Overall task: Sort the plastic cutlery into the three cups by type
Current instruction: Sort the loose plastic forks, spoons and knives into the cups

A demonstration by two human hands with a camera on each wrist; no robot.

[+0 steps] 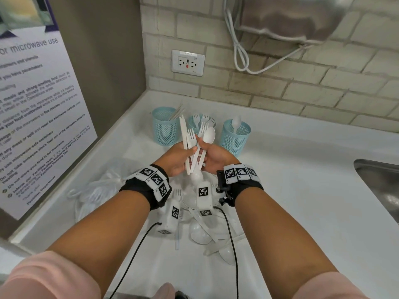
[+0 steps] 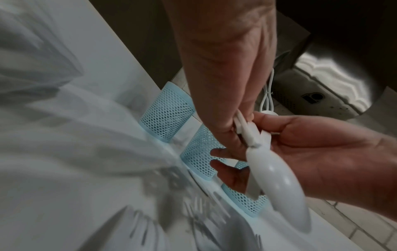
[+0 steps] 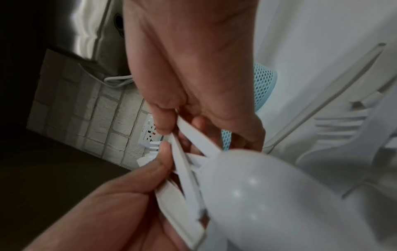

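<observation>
Both hands meet over the white counter [image 1: 302, 169] and hold one bundle of white plastic cutlery [image 1: 195, 145]: a knife [image 1: 183, 130], two forks and a spoon [image 1: 209, 134], heads pointing up. My left hand [image 1: 183, 155] grips the handles from the left. My right hand [image 1: 210, 152] pinches them from the right. One spoon bowl [image 2: 279, 183] hangs below the bundle, close to the wrist cameras. Behind the hands stand three blue mesh cups: the left cup [image 1: 165, 126] holds knives, the middle cup [image 1: 197, 124] forks, the right cup [image 1: 235, 137] a spoon. Loose cutlery [image 1: 200, 231] lies under my wrists.
A crumpled clear plastic bag [image 1: 97, 190] lies at the left of the pile. A steel sink [image 1: 380, 184] opens at the right edge. A sign-covered panel [image 1: 32, 104] walls the left side. On the brick wall are an outlet [image 1: 187, 62], a steel dispenser [image 1: 291, 16] and its looped cord [image 1: 241, 57].
</observation>
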